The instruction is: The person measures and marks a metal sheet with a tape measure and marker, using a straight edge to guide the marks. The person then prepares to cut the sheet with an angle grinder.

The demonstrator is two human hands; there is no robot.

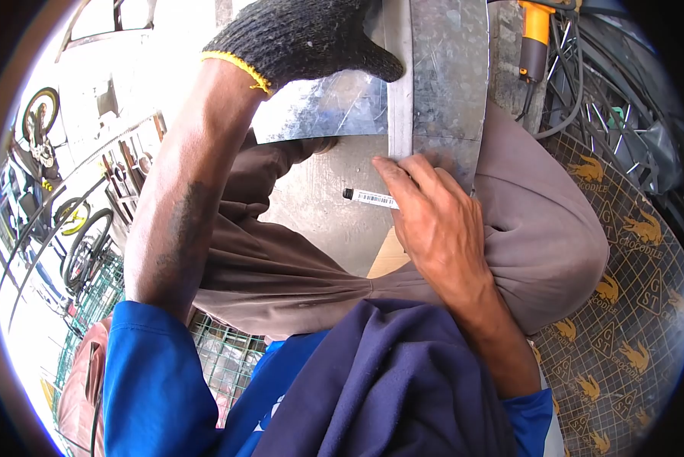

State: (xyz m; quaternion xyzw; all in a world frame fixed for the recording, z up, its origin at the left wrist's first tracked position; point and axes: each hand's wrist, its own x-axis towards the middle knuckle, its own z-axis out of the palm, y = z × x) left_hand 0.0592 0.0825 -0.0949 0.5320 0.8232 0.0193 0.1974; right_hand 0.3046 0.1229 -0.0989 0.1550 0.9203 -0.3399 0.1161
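Note:
My left hand (304,42), in a black knit glove with a yellow cuff, lies on a shiny galvanized metal sheet (447,84). Its thumb is spread out against a narrow, straight metal strip (400,99); the other fingertips run past the top edge. The strip lies lengthwise over the sheet. My bare right hand (437,209) is closed around a white marker (374,199) with a black end pointing left. That hand's fingertips touch the strip's near end and the sheet's near edge.
My bent legs (540,236) flank the sheet. At upper right are a yellow-and-black power tool (535,38) and its cable. A printed board (608,305) lies to the right. Hand tools (125,171), a green wire grid (228,358) and bicycles (41,126) are on the left.

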